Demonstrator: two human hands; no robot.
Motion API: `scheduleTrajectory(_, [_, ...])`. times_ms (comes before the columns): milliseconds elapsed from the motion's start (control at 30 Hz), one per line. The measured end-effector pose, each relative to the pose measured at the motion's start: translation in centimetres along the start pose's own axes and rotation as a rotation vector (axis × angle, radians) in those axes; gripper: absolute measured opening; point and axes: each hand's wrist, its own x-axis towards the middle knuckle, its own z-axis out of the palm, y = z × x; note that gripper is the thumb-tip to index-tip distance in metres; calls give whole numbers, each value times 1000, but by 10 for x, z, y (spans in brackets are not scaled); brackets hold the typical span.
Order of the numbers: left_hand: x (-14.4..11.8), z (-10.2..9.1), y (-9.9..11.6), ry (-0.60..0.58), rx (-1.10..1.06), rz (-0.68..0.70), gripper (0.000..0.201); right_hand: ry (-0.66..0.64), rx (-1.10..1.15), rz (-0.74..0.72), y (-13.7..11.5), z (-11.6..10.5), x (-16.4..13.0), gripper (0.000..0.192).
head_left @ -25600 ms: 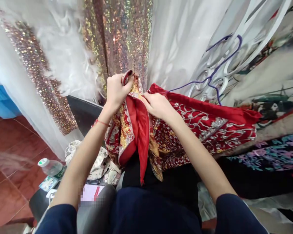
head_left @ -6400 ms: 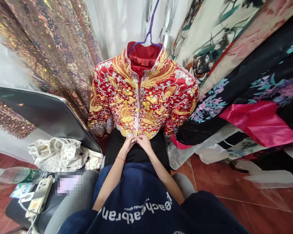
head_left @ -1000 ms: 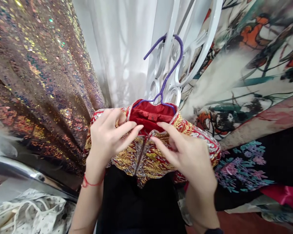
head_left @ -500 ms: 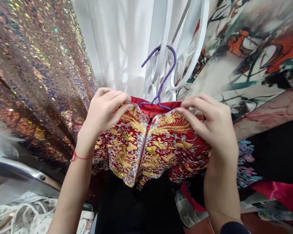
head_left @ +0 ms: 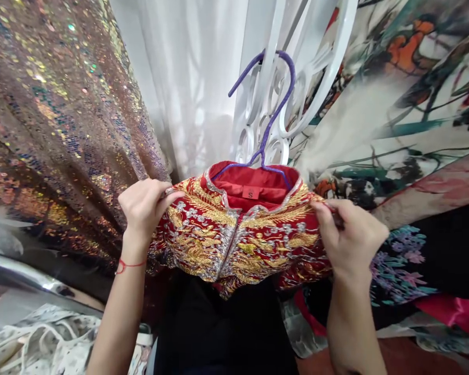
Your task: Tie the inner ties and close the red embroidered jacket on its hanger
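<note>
Up front in the head view, both forearms reach forward and upward, one to each shoulder of a red jacket (head_left: 238, 239) thick with gold and silver embroidery. The left hand (head_left: 143, 208), a thin red cord around its wrist, has its grip closed, thumb and fingers pinching the jacket's left shoulder edge with the knuckles turned toward the camera. The right hand (head_left: 352, 237) mirrors it, its grip closed on the right shoulder seam, fingers curled over the cloth and the wrist bent slightly inward. The jacket hangs between the two hands on a purple hanger (head_left: 269, 114), whose hook is caught on a white scrolled rack (head_left: 316, 67) above; its red collar lining faces the camera. A sequinned fabric (head_left: 58, 120) hangs to the left, a white curtain (head_left: 187, 83) behind, and a floral printed cloth (head_left: 406, 104) to the right.
</note>
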Motion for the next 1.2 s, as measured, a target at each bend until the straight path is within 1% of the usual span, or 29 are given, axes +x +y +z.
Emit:
scheduleTrajectory(33, [2,-3,3,33,13,28,27,10,-13,0,4,2,4,26])
scheduleTrajectory(67, [5,-5,4,34,24,31,26,12,-22,1,8,5,9,27])
scheduleTrajectory(100, [7,-6,5,0,26,9,25,6,-22,3,11,9,12,28])
scheduleTrajectory(167, [8,-3,3,-123,-5,-93,30,-36,-10,14,13,20,14,32])
scheduleTrajectory(200, [6,0,1,-179,-36,-160,36,-64,-11,16,12,27,13,36])
scheduleTrajectory(233, [4,5,-2,-217,-73,-225,43,-80,-22,17,11,34,11,39])
scheduleTrajectory(267, [0,10,-4,-231,-108,-284,49,-84,-41,20,10,40,8,42])
scheduleTrajectory(333, [-7,18,-6,-203,-150,-371,57,-57,-83,27,7,50,3,46])
scheduleTrajectory(433, [-13,23,-4,-144,-164,-415,57,-3,-98,36,7,57,-1,48])
scheduleTrajectory(600, [-14,18,3,-114,-155,-416,56,46,-78,5,12,59,-1,45])
scheduleTrajectory(833, [-17,7,12,-126,-112,-432,53,48,-39,54,12,58,-5,47])
scheduleTrajectory(967, [-14,0,22,-180,-80,-481,54,-6,-7,85,12,50,-5,46])
scheduleTrajectory(1033, [-12,-3,27,-188,-66,-492,53,-35,-5,103,11,45,-5,46])
scheduleTrajectory(1200, [-11,-7,39,-207,-32,-463,51,-96,-16,155,5,36,-4,46])
